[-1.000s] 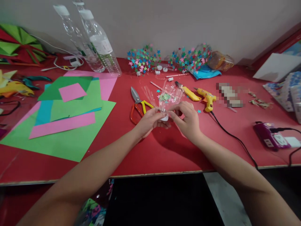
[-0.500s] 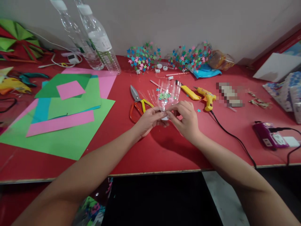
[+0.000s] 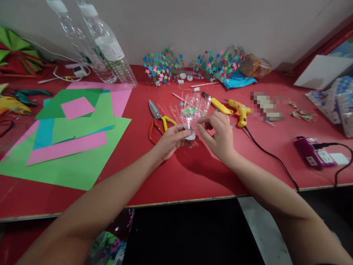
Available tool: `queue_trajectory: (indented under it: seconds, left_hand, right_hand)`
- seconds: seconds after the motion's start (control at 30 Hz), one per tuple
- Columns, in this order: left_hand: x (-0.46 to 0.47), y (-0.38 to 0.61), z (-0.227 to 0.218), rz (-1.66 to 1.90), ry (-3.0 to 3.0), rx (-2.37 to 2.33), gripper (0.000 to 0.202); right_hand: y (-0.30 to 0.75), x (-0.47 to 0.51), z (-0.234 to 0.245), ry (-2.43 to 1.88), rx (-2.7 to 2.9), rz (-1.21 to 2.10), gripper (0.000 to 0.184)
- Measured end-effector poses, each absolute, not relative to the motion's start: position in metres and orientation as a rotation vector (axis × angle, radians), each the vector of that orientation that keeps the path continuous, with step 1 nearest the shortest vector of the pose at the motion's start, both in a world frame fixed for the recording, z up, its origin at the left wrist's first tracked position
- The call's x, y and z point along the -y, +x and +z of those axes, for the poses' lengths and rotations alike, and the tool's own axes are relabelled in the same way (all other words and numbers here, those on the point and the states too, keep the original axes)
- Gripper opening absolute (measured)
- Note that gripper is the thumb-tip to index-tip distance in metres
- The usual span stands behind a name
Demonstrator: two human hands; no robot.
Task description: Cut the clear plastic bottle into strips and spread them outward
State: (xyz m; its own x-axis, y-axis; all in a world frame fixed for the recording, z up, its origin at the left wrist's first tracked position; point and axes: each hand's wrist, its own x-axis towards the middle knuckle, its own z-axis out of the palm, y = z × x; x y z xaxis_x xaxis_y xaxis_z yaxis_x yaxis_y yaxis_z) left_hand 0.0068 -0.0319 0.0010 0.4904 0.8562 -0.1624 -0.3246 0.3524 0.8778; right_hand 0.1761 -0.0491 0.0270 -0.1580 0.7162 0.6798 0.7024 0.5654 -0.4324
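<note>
My left hand (image 3: 174,139) is closed around the neck of a cut-off clear plastic bottle top (image 3: 189,123) with a white cap (image 3: 191,136) at its lower end. Its upper part is slit into thin strips that fan upward. Small green and blue foil stars (image 3: 190,111) show among the strips. Just right of the bottle top is my right hand (image 3: 216,135), fingers curled, thumb and index tips slightly apart with nothing visible between them. Scissors (image 3: 156,116) with red and yellow handles lie behind my left hand.
A yellow box cutter (image 3: 220,105) and a corded yellow glue gun (image 3: 240,111) lie right of the hands. Coloured paper sheets (image 3: 110,158) spread at the left, before tall plastic bottles (image 3: 110,51). Star-covered decorations (image 3: 162,66) stand by the wall. A purple power adapter (image 3: 314,152) sits right.
My right fingers have come away from the bottle neck and moved slightly right, leaving more of the white cap showing. My left hand keeps its hold. The view has shifted a little.
</note>
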Motion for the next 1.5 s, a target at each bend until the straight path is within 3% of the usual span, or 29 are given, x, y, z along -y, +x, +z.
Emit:
queue_trajectory:
  seconds: [1.07, 1.5]
  left_hand:
    - [0.0328, 0.0079, 0.0007, 0.857, 0.960, -0.782, 0.030]
    - [0.0326, 0.0093, 0.0054, 0.824, 0.888, -0.746, 0.031]
  right_hand:
    - [0.1727, 0.0492, 0.0318, -1.169, 1.639, 0.592, 0.006]
    - [0.1735, 0.0520, 0.0313, -1.134, 1.873, 0.269, 0.009]
